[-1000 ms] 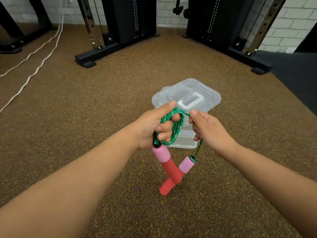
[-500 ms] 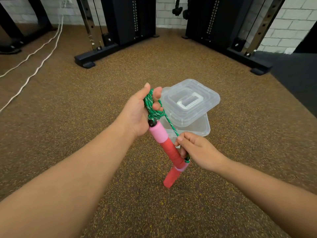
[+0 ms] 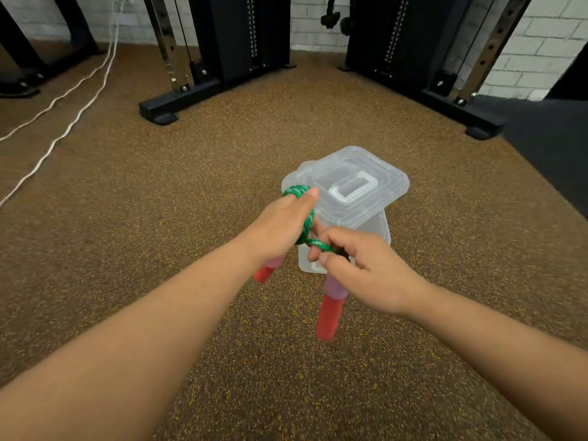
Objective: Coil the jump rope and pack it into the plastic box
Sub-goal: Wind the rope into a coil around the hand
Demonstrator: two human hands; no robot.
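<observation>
The green jump rope point(image 3: 306, 222) is looped in a tight coil around my left hand point(image 3: 280, 227), which grips it above the floor. One pink and red handle point(image 3: 265, 272) pokes out below that hand. My right hand point(image 3: 359, 268) pinches the rope's free end where it meets the second pink and red handle point(image 3: 331, 310), which hangs down. A short taut stretch of rope joins the two hands. Just behind them on the floor stands the clear plastic box point(image 3: 380, 229), its clear lid point(image 3: 353, 186) lying askew on top.
Brown speckled rubber floor point(image 3: 191, 192) all around. Black gym machine bases stand at the back left point(image 3: 165, 109) and back right point(image 3: 471, 122). Two white cables point(image 3: 66, 122) run across the floor at far left. A dark mat point(image 3: 553, 148) lies at right.
My right hand has risen from low beside the handles to just right of my left hand, drawing the rope end up. The left hand turned palm-down, and the handles have swung apart.
</observation>
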